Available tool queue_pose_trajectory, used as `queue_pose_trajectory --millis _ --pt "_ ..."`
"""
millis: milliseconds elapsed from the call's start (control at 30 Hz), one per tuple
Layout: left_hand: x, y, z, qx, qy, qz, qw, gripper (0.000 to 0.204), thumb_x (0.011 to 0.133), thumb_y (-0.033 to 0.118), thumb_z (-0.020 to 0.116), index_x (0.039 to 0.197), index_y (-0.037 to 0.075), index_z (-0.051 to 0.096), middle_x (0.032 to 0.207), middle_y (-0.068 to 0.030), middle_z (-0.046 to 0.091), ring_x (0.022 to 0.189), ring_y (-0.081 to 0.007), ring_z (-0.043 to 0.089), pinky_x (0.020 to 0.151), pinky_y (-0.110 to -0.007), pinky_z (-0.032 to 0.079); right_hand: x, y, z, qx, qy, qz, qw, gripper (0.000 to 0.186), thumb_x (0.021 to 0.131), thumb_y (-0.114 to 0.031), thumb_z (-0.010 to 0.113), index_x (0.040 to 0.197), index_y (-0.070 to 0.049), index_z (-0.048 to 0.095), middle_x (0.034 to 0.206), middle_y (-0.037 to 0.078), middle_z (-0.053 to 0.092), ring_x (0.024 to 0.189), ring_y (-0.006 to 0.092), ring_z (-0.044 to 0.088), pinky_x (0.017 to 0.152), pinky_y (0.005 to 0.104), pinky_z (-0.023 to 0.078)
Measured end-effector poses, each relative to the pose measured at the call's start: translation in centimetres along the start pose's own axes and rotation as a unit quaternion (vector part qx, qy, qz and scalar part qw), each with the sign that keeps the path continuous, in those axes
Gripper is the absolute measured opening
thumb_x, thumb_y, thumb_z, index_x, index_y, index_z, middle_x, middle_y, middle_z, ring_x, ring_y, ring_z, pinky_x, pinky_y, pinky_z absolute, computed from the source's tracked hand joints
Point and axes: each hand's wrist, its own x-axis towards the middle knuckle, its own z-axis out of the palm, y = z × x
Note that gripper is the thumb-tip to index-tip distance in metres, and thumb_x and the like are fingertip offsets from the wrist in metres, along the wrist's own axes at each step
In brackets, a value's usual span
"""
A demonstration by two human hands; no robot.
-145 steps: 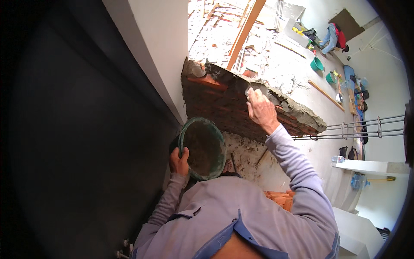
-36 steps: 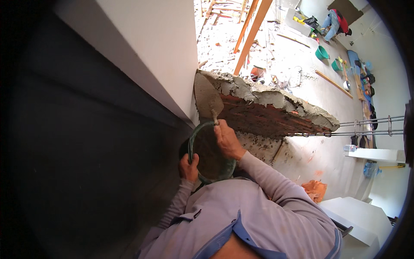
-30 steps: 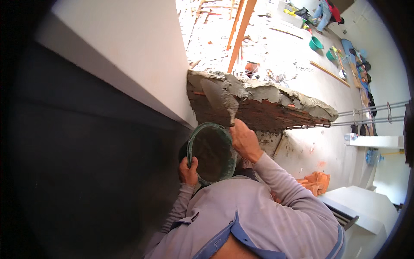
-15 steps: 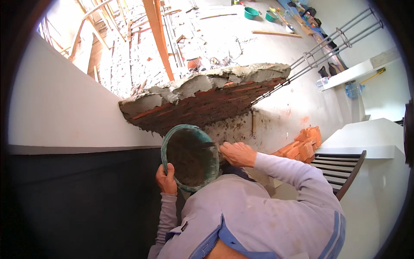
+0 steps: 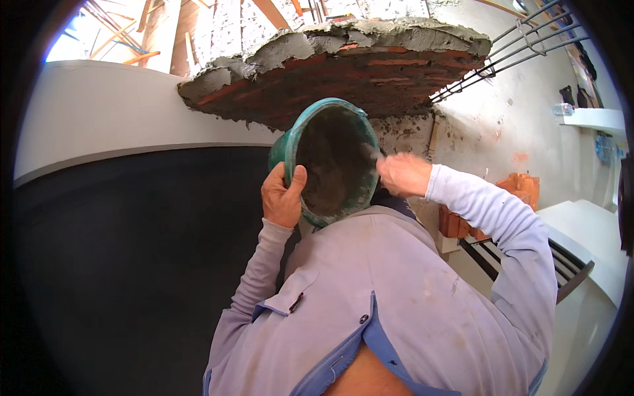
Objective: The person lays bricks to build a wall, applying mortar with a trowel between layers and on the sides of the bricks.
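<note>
A green bucket (image 5: 281, 153) is tilted in front of my body, its mouth facing up toward me. Grey wet mortar (image 5: 327, 165) lies inside it. My left hand (image 5: 284, 193) is closed on the bucket's left rim, thumb over the edge. At the right rim my right hand (image 5: 404, 174) is closed in a fist, slightly blurred. From it a smeared trowel (image 5: 371, 152) reaches into the bucket's mouth; its handle is hidden in the fist. Just beyond the bucket stands a brick wall (image 5: 350, 69) with mortar along its top.
Steel reinforcing bars (image 5: 508, 53) stick out from the wall's right end. Stacked orange bricks (image 5: 518, 190) stand to the right, near a dark slatted piece (image 5: 571, 270). A white wall with a dark lower part (image 5: 152, 218) runs along the left. Planks lie beyond.
My view has shifted, so the bucket, both hands and the brick wall appear higher and larger. The bucket is tipped more toward me. The trowel has moved toward the bucket's upper right rim.
</note>
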Motion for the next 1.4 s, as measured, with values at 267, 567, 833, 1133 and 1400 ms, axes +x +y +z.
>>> queue_pose_trajectory --millis 267,567,833,1133,1400 --pt "-2.1 2.0 6.0 -0.02 0.102 0.005 0.995 0.046 0.096 0.03 0.064 0.068 0.006 0.037 0.062 0.0027 0.031 0.061 -0.0086 0.03 0.052 -0.03 0.028 -6.3 0.4 -2.5 0.21 -0.126 -0.06 0.968 0.031 0.091 -0.022 0.05 0.094 0.007 0.06 0.093 0.029 0.066 0.098 0.0432 0.064 0.084 0.0494 0.051" --pt "-4.7 4.4 9.6 -0.009 0.17 0.007 0.985 0.047 0.095 0.028 0.066 0.067 0.006 0.036 0.06 0.002 0.03 0.058 -0.0088 0.028 0.05 -0.03 0.026 -7.3 3.0 -4.9 0.28 -0.223 -0.11 0.927 0.041 0.099 -0.038 0.047 0.096 0.002 0.056 0.08 0.017 0.058 0.074 0.0299 0.059 0.071 0.043 0.046" --pt "-4.7 3.6 8.3 -0.039 0.196 -0.018 0.98 0.036 0.1 0.027 0.059 0.074 0.007 0.047 0.069 0.0074 0.038 0.067 -0.0048 0.034 0.057 -0.025 0.031 -6.2 6.1 -3.0 0.522 -0.276 -0.045 0.806 0.031 0.103 -0.032 0.046 0.102 -0.004 0.057 0.065 -0.001 0.048 0.051 0.0076 0.05 0.044 0.0251 0.042" --pt "-3.5 -4.9 5.8 -0.243 0.308 -0.091 0.915 0.031 0.1 0.03 0.059 0.087 0.002 0.063 0.076 0.0041 0.056 0.071 -0.0058 0.047 0.065 -0.025 0.041 -11.0 9.9 -14.6 0.444 0.031 0.027 0.895 0.03 0.096 -0.027 0.061 0.112 -0.002 0.06 0.075 0.002 0.057 0.06 0.0101 0.056 0.053 0.0256 0.049" --pt "-0.1 -8.1 4.4 -0.157 0.293 -0.102 0.937 0.033 0.099 0.028 0.061 0.075 0.007 0.054 0.068 0.0073 0.045 0.065 -0.0043 0.037 0.056 -0.025 0.034 -7.1 11.6 -15.5 -0.105 0.376 0.088 0.917 0.033 0.088 -0.017 0.065 0.116 0.0 0.059 0.091 0.013 0.059 0.075 0.0295 0.064 0.066 0.0389 0.055"
